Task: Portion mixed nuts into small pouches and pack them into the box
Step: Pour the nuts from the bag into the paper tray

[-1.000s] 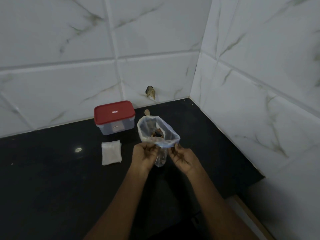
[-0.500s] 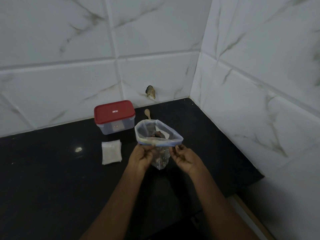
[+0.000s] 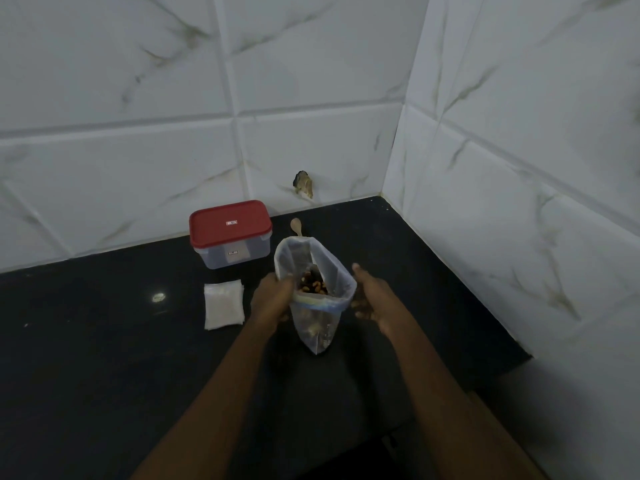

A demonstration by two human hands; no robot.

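A clear zip bag of mixed nuts (image 3: 317, 317) stands open-mouthed on the black counter (image 3: 86, 358), nuts visible inside. My left hand (image 3: 272, 301) grips the bag's left rim. My right hand (image 3: 372, 299) is just beside the right rim with fingers spread, apparently off the plastic. A clear box with a red lid (image 3: 230, 233), shut, stands behind at the wall. A small stack of empty clear pouches (image 3: 223, 304) lies left of my left hand. A wooden spoon (image 3: 297, 226) lies behind the bag, mostly hidden.
White marble-look tiled walls close the back and right side, meeting in a corner behind the bag. A chipped hole (image 3: 304, 183) marks the back wall. The counter's front edge drops off at the lower right.
The bag's mouth has been pulled wider and stands more upright. My right hand has let go of the rim and moved out to the right; the left hand still holds its side.
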